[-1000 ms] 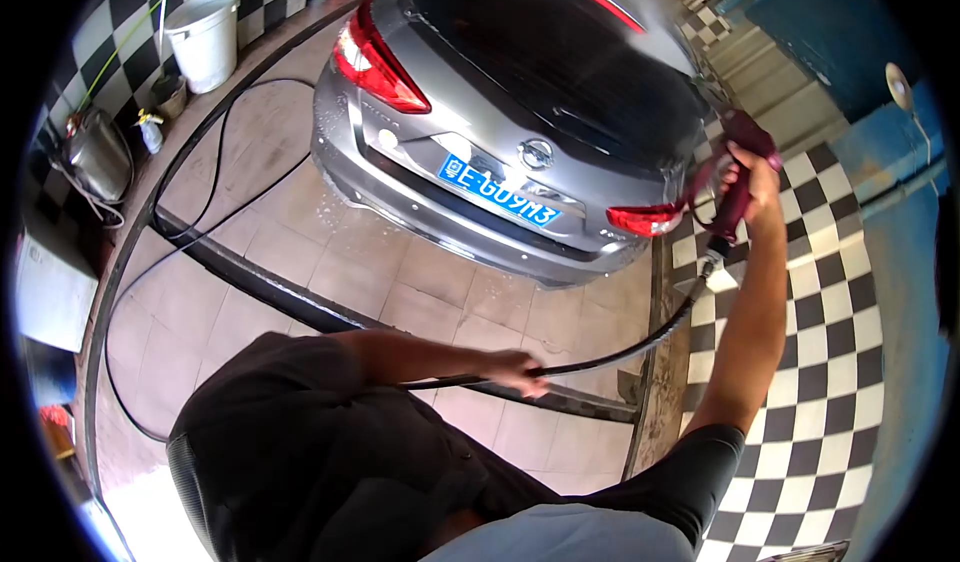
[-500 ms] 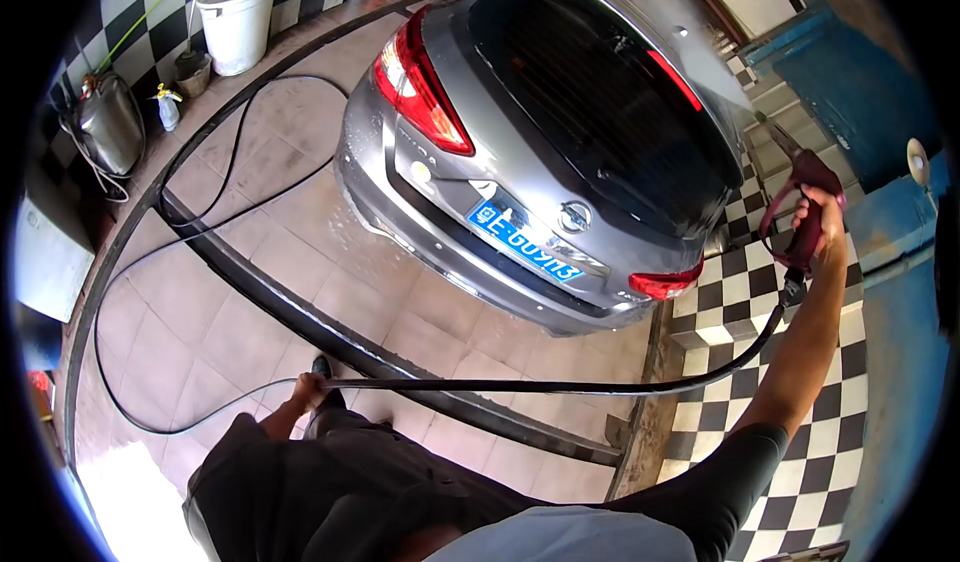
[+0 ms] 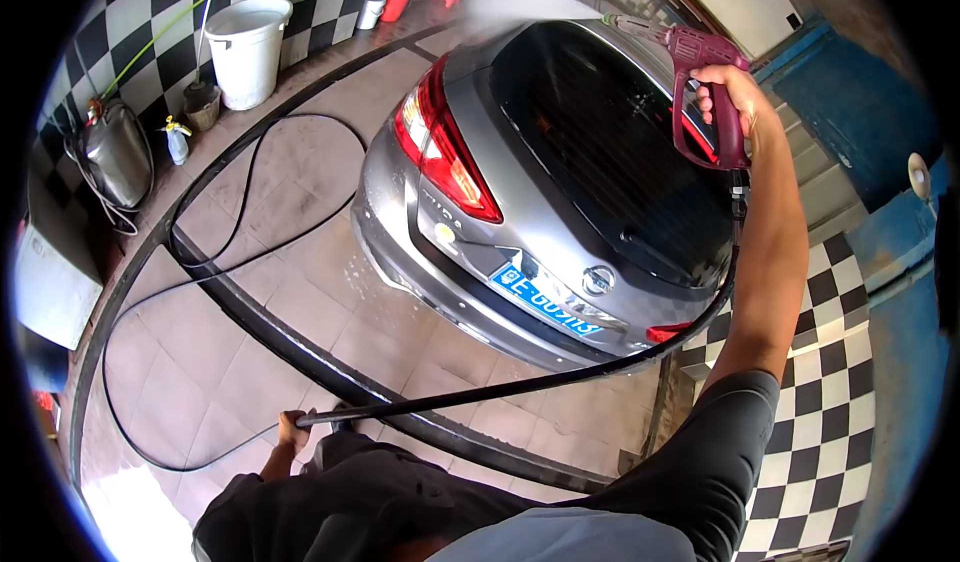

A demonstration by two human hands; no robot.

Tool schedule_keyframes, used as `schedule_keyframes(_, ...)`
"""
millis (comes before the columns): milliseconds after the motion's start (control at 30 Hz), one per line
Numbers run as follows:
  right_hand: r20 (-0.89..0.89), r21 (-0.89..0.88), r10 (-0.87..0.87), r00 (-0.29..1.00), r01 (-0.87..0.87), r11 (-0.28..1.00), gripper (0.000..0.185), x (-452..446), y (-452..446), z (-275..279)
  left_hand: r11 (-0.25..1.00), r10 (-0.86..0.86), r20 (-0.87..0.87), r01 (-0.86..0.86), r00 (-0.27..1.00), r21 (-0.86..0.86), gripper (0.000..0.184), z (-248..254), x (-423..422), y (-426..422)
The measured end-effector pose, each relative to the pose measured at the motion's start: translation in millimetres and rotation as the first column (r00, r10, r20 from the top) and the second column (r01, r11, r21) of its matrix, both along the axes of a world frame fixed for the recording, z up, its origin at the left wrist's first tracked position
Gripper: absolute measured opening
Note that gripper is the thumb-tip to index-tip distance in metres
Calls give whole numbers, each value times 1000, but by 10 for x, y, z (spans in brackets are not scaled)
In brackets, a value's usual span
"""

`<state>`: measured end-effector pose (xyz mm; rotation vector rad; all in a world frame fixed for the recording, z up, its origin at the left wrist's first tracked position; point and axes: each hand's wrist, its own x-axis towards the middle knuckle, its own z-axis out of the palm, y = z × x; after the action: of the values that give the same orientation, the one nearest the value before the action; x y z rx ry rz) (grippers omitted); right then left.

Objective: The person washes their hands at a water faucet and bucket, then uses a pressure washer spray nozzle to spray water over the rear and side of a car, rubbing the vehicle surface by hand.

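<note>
My right hand (image 3: 732,97) is wrapped round the grip of a dark red pressure washer gun (image 3: 712,57), raised high over the car's rear. White spray (image 3: 535,4) fans out leftward from its nozzle, above the roof. Down at the lower left, my left hand (image 3: 293,430) is closed on the black hose (image 3: 480,394), which curves up to the gun's base. Ahead of me stands the grey car (image 3: 470,257), its rear facing me and its surface wet. My right forearm and the hose hide part of its right tail light (image 3: 668,332).
Loops of hose (image 3: 262,162) lie on the tiled floor (image 3: 190,332), across a dark drain channel (image 3: 250,317). Along the left wall stand a white bin (image 3: 245,57), a metal tank (image 3: 118,157) and a spray bottle (image 3: 176,142). Red and grey buckets (image 3: 394,5) sit farther back.
My right hand has swung the gun up and left, and its spray now points left over the roof. The hose has risen with it. My left hand has shifted slightly down in view.
</note>
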<state>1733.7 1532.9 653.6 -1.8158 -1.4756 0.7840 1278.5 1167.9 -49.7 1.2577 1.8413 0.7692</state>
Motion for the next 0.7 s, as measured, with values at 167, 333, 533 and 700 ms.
schedule_keyframes(167,235,141,-178,956,148,979,12,28,490,-111,1000,27,62,-27,998,-14,25,18,-9,117)
schedule_keyframes(333,227,-1,-7,974,7,1000,12,-230,714,-401,1000,10,81,-8,997,-26,25,-227,71,167)
schedule_keyframes(533,185,120,-88,979,66,991,14,599,1007,-265,991,107,-58,-102,993,86,29,135,323,390)
schedule_keyframes(700,115,144,-232,966,215,966,14,1482,619,-156,984,47,-120,-25,992,178,34,273,540,793)
